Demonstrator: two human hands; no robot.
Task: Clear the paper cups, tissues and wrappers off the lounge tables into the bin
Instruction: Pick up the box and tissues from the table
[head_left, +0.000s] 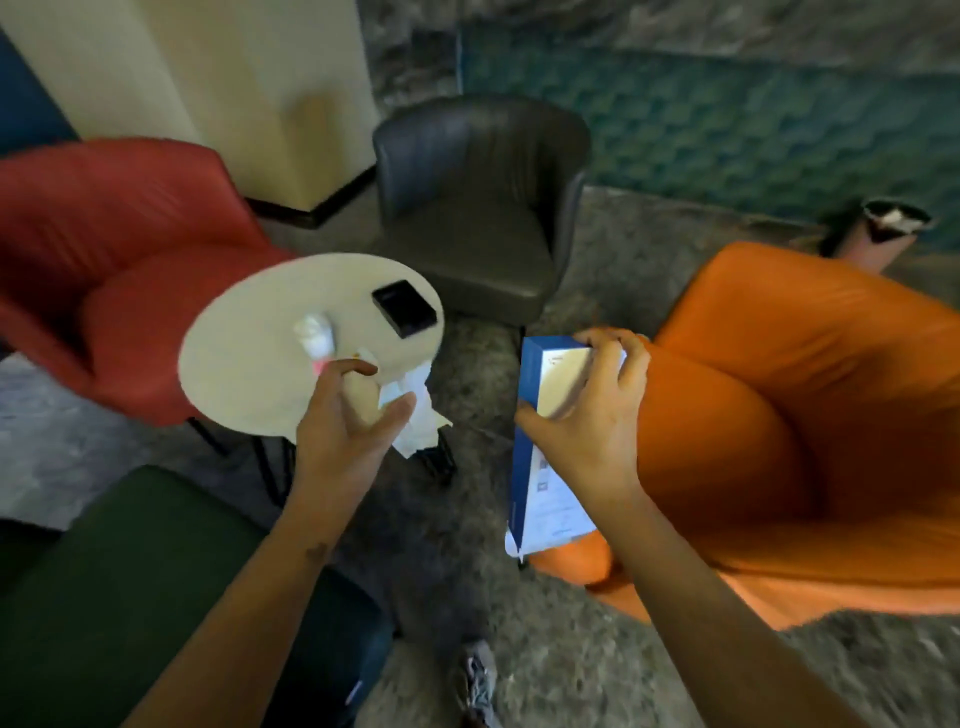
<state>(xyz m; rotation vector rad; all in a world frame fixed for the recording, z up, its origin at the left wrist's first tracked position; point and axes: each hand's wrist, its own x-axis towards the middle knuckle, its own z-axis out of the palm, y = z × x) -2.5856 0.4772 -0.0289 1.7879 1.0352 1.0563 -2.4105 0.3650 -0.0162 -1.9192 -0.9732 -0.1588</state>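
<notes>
A red armchair (104, 249) filled the view at nine o'clock. Just right of it stood a round pale desk (244, 358), not yet cleared. A crumpled white wad (314, 332), tissue or squashed cup and too blurred to tell, lay near its middle. A black box (404, 307) sat toward the desk's two o'clock edge, and loose white wrappers (418, 421) hung over its five o'clock rim. The left hand (353, 421) hovered above that rim, arm stretched forward, fingers spread and released, grasping nothing. Further right, the right hand (592, 410) was held palm down before an orange armchair (789, 415), fingers clenched around the top of a tall blue and white carton (540, 478), roughly upright and clear of the desk. The bin (878, 234) stood well apart at two o'clock, something white inside. The job looked barely begun: carton unbinned, desk litter left.
</notes>
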